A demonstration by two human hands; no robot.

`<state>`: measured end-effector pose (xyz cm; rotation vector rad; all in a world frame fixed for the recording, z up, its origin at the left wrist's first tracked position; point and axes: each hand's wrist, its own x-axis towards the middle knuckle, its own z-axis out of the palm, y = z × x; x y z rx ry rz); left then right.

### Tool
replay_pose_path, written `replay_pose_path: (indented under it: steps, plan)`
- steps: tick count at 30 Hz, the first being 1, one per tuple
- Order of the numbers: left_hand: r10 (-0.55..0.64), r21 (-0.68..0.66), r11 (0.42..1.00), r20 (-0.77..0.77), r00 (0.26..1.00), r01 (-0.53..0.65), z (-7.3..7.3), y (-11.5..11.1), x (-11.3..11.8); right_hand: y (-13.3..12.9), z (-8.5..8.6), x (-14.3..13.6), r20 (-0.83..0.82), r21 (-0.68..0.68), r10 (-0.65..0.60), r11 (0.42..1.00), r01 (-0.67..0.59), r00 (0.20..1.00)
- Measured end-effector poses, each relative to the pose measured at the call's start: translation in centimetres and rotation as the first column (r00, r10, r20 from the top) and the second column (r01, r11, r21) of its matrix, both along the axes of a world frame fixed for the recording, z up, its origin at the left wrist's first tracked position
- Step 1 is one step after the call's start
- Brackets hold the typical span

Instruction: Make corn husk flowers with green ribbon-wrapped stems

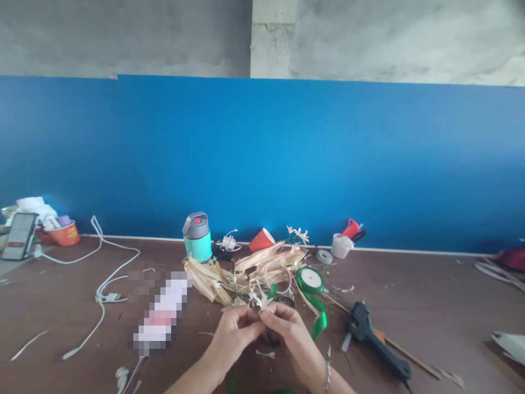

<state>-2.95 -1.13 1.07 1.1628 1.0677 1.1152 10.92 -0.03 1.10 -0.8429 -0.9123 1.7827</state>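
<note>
My left hand [237,335] and my right hand [289,331] meet at the lower middle, fingertips pinched together on a small white flower [259,298]. Its pale, narrow petals point up and away from me. A bit of green ribbon [272,291] shows just above my right fingertips. Behind my hands lie dry, straw-coloured husks [270,257]. The green ribbon spool [310,279] sits to the right of them, its loose tail curling down beside my right hand. Black scissor-like loops are partly hidden behind my right fingers.
A black glue gun [377,339] and a thin stick lie at right. Behind stand a teal flask [197,238], a tipped orange cup [261,241] and a white cup [341,245] with tools. White cables [100,295] and a blurred-out device [164,314] are at left.
</note>
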Motion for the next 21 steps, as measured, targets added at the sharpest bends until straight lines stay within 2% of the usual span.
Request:
replay_pose_path:
  steps: [5, 9, 11, 13, 14, 15, 17, 18, 19, 21]
  plan:
    - [0.036, 0.023, 0.999, -0.085, 0.996, -0.034, -0.4, -0.1, 0.1, 0.3, -0.8, 0.0, 0.099, 0.069, -0.026, 0.997, 0.019, 0.995]
    - [0.06, 0.069, 0.996, -0.164, 0.985, -0.049, 0.3, -0.4, 0.0, 0.7, -0.9, 0.2, 0.334, 0.209, -0.084, 0.978, 0.013, 0.939]
    - [0.087, 0.087, 0.994, -0.188, 0.978, -0.071, 0.8, -0.5, -0.1, 1.1, -0.5, 0.7, 0.389, 0.254, -0.124, 0.967, 0.023, 0.913]
    - [0.118, 0.087, 0.991, -0.187, 0.975, -0.104, 1.3, -0.5, -0.2, 1.5, 0.1, 1.5, 0.452, 0.34, -0.215, 0.939, 0.056, 0.865]
    - [0.134, 0.087, 0.989, -0.181, 0.974, -0.12, 1.6, -0.5, -0.3, 1.6, 0.3, 2.0, 0.51, 0.409, -0.285, 0.91, 0.062, 0.812]
    - [0.147, 0.086, 0.987, -0.174, 0.974, -0.134, 1.7, -0.5, -0.4, 1.7, 0.4, 2.4, 0.611, 0.512, -0.379, 0.859, 0.018, 0.695]
    - [0.166, 0.074, 0.985, -0.151, 0.974, -0.157, 1.8, -0.4, -0.6, 1.6, 0.6, 2.9, 0.761, 0.59, -0.483, 0.793, -0.152, 0.433]
    - [0.176, 0.06, 0.984, -0.136, 0.975, -0.169, 1.8, -0.3, -0.6, 1.5, 0.5, 3.0, 0.81, 0.573, -0.497, 0.783, -0.24, 0.313]
    - [0.186, 0.042, 0.982, -0.12, 0.975, -0.182, 1.7, -0.3, -0.7, 1.4, 0.5, 3.0, 0.846, 0.533, -0.483, 0.79, -0.303, 0.227]
    - [0.205, -0.004, 0.979, -0.085, 0.975, -0.206, 1.6, -0.2, -0.7, 1.0, 0.3, 2.9, 0.884, 0.461, -0.454, 0.805, -0.373, 0.113]
